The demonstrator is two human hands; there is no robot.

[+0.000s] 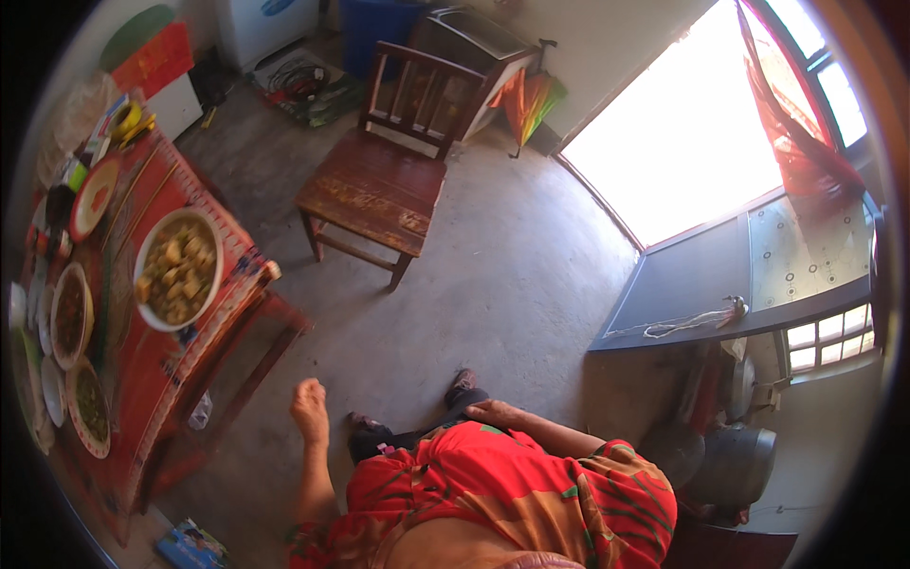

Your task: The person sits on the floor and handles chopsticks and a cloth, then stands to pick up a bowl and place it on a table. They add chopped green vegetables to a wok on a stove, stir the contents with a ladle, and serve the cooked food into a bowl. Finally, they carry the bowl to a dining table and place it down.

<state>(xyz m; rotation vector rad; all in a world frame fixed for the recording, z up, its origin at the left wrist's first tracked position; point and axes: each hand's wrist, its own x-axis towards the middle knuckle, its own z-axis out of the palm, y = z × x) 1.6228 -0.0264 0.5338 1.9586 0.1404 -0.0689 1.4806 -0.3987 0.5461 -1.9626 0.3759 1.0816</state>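
My left hand (309,410) is raised in front of me with its fingers curled in, and nothing shows sticking out of it. It is apart from everything, nearest to the red-covered table (248,284) on the left. Low at my right leg, my right hand (495,413) lies against the dark trousers (403,440), fingers stretched out and holding nothing. On the table's near corner stands a large white bowl (222,256) of cubed yellowish food. Behind it are a bowl of dark red food (70,315), a bowl of green food (90,408) and a red-rimmed plate (96,197).
A worn wooden chair (372,194) stands ahead on the grey floor. Beyond it are a blue bin (379,33) and a rainbow umbrella (531,104). A bright doorway (687,123) opens at right, beside a grey door (682,294). Dark pots (735,465) stand at right.
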